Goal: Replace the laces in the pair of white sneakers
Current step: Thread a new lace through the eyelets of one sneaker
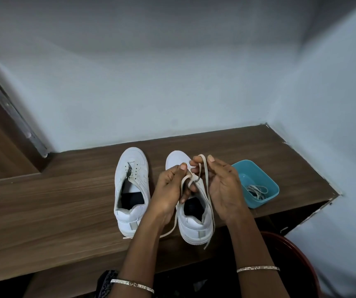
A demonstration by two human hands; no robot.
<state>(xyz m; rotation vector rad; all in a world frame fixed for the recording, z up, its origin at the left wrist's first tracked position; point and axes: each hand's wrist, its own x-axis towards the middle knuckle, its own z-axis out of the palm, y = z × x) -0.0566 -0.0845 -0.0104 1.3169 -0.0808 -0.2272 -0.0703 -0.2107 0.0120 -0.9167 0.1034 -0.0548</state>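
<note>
Two white sneakers stand side by side on the wooden table, toes pointing away from me. The left sneaker has no lace, and its eyelets are bare. Over the right sneaker both my hands work a cream flat lace. My left hand pinches a loop of it, and my right hand holds another loop between thumb and fingers. The lace ends trail down past the heel onto the table. My hands hide the right sneaker's eyelets.
A teal plastic tub stands just right of the sneakers, with another coiled lace inside. The wooden table meets pale walls behind and to the right. A red round object sits below the table's right end.
</note>
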